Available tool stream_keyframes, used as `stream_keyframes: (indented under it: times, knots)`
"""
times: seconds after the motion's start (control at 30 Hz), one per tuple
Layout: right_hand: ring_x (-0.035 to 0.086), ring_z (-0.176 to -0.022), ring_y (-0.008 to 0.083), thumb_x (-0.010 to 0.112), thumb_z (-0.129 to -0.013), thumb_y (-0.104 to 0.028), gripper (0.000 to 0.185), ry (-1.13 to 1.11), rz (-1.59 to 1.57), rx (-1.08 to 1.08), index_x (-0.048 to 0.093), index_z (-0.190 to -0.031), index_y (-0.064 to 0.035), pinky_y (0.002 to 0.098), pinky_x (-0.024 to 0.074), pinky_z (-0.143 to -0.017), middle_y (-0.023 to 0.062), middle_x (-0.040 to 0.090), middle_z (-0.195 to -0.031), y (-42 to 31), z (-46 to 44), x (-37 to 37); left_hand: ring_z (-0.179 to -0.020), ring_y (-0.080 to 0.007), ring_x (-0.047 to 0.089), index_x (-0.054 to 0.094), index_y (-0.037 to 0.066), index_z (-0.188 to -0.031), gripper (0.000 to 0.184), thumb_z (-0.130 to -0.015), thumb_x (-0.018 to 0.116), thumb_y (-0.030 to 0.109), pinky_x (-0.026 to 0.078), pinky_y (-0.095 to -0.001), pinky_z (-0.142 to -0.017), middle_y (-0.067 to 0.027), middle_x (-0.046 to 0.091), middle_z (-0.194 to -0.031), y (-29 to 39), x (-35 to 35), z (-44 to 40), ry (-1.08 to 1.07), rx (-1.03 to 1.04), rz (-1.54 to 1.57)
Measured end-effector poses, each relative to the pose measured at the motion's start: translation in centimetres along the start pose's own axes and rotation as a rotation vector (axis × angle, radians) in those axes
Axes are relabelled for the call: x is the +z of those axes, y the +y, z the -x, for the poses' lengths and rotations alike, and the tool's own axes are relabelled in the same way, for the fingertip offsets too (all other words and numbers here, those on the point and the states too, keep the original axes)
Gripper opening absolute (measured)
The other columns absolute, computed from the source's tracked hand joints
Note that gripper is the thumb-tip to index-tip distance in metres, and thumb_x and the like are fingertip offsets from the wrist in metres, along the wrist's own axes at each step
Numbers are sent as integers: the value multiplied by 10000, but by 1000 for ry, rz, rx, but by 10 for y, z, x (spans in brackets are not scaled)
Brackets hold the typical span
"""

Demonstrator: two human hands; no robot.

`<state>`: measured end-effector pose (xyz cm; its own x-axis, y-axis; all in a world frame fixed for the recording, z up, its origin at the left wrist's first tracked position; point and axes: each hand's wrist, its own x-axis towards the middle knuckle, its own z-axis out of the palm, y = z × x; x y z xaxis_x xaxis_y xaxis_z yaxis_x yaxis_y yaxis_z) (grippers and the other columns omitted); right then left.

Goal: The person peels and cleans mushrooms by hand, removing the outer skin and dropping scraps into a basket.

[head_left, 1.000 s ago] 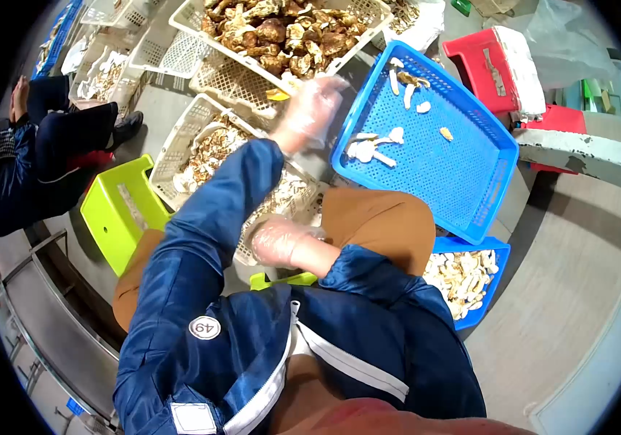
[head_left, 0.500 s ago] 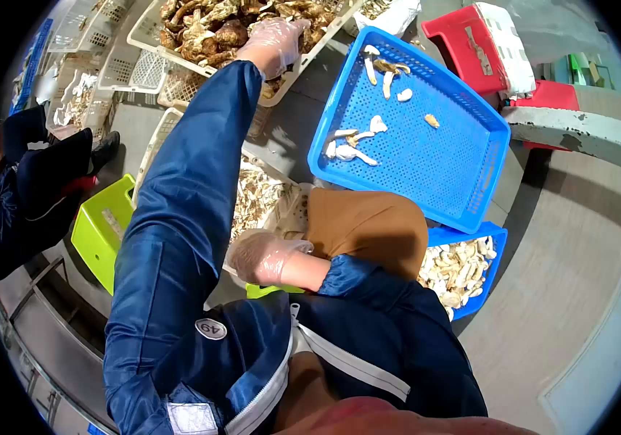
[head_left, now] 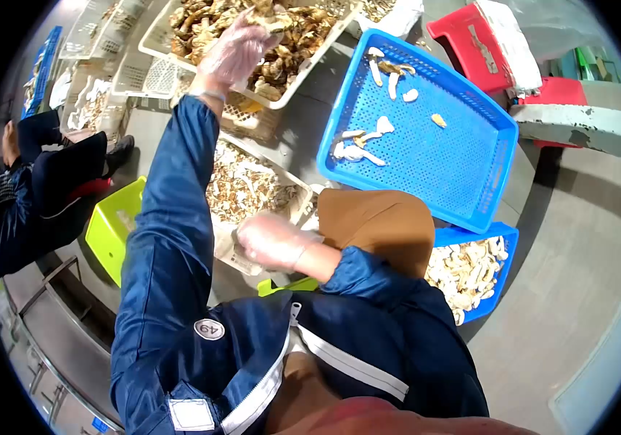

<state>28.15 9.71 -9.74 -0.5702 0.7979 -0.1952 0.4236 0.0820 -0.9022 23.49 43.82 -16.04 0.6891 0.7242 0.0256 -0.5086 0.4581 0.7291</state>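
Observation:
My left hand (head_left: pixel 236 54), in a clear plastic glove, is raised at the near edge of a cream crate (head_left: pixel 281 100) heaped with brown, dirt-covered mushrooms (head_left: pixel 205 25). Its fingers are closed around a mushroom (head_left: pixel 268 20) with a pale, brownish surface. Gloved too, my right hand (head_left: pixel 273 241) is a closed, slightly blurred fist in front of my brown-clad knee; whatever it may hold is hidden. Just beyond that fist, a pale crate (head_left: pixel 299 206) contains many small mushroom trimmings (head_left: pixel 241 181).
To the right, a blue perforated tray (head_left: pixel 463 159) carries several pale mushrooms. A smaller blue crate (head_left: pixel 503 279) below it is full of mushrooms. Red stools (head_left: pixel 470 47) stand behind, a green stool (head_left: pixel 111 225) at left. Another person (head_left: pixel 49 181) sits far left beside more crates.
My left hand has come up out of the mushroom heap and back to the left, now with a mushroom in its fingers. My right hand has shifted slightly and the view has moved a little.

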Motion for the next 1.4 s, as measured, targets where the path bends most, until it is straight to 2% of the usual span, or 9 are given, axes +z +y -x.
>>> stream_keyframes:
  times: [0.07,0.17,0.23,0.43,0.53,0.67,0.73,1.2,1.4]
  knots:
    - [697,-880,433,667,-914,-187,177,199,-120,-99,711,-923,-15,500,557,-791,244,699,-893,7,2,-11,-1068,-287,731,182,15,-1640,822,-968,651,-48,472,-556,-1215,-168,710,-1212,23,63,49,176,30,2]
    - [709,-822,322,715,-950,-196,190,347,-207,38,727,-989,-11,429,557,-776,189,701,-856,2,7,-40,-1332,-332,617,256,29,-1620,843,-904,689,-71,351,-553,-1297,-212,555,-1443,40,66,120,228,34,67]
    - [683,-783,209,737,-961,-177,176,442,-310,108,738,-1009,-8,376,552,-751,119,711,-834,-3,9,-53,-1445,-331,518,388,12,-1584,779,-887,733,-23,381,-472,-1291,-197,491,-1554,58,118,172,290,70,-43]
    - [640,-728,84,734,-989,-157,170,519,-749,38,783,-1028,1,252,520,-661,14,726,-814,-31,8,-70,-1313,-268,621,436,9,-1528,718,-875,703,-120,537,-356,-1125,-151,595,-1437,66,157,321,582,228,-285]
    - [658,-777,100,739,-974,-128,199,521,-417,-228,764,-1035,60,271,538,-707,61,751,-888,-73,8,-59,-1347,-265,595,464,-3,-1512,653,-903,674,-111,510,-349,-1125,-151,557,-1485,60,180,374,708,273,-372]
    - [707,-947,128,741,-978,-99,215,374,-658,-201,772,-1120,59,270,551,-869,86,785,-1027,-110,2,-3,-1399,-267,558,455,-21,-1512,637,-921,682,-89,465,-362,-1165,-169,510,-1534,56,197,420,692,408,-693]
    - [701,-926,118,777,-963,-187,281,357,-797,-139,792,-1117,47,283,564,-834,95,793,-1056,-126,4,15,-1400,-241,554,446,-24,-1513,639,-926,692,-88,453,-357,-1176,-157,521,-1519,57,205,432,688,487,-719]
    - [650,-819,77,760,-965,-152,198,452,-749,-131,789,-1047,27,265,533,-756,35,761,-906,-148,1,48,-1306,-211,608,491,0,-1482,665,-891,783,-89,503,-355,-1130,-131,583,-1446,44,225,448,882,603,-464]
    - [670,-843,88,756,-963,-183,194,432,-725,-85,785,-987,8,267,535,-790,33,766,-900,-133,1,36,-1264,-203,640,507,4,-1483,659,-900,812,-39,550,-341,-1070,-125,611,-1423,56,235,451,846,393,-508]
